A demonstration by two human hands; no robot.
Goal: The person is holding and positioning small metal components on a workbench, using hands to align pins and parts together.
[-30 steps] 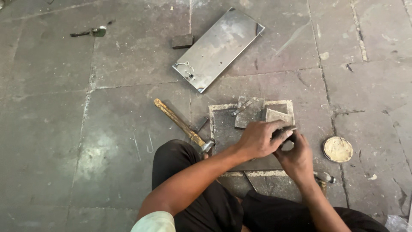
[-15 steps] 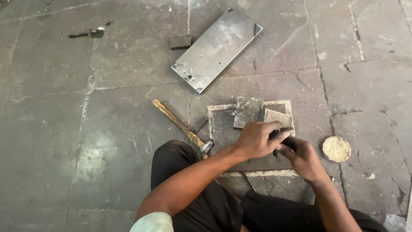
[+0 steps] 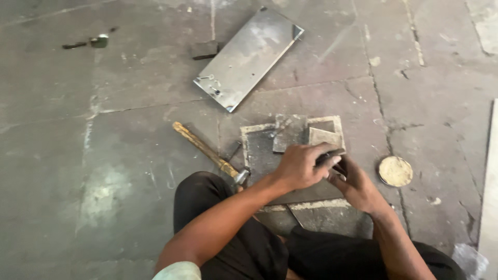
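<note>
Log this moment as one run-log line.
left hand: grips dark tool | right hand: on tool too | under hands: plate | hammer: on floor, left

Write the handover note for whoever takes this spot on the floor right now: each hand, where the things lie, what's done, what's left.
Left hand: closed over a small dark tool, gripping it from above.
Right hand: at the same tool from below, fingers around it.
Both hands sit over the dark square plate on the floor, beside two smaller metal pieces lying on it.
Hammer: on the floor to the left, head by the person's knee, untouched.
Long metal sheet: further off, lying flat. Round lid: to the right.
Done: pieces laid out on the plate.
Left: cannot tell; the tool's tip is hidden by the hands.
</note>
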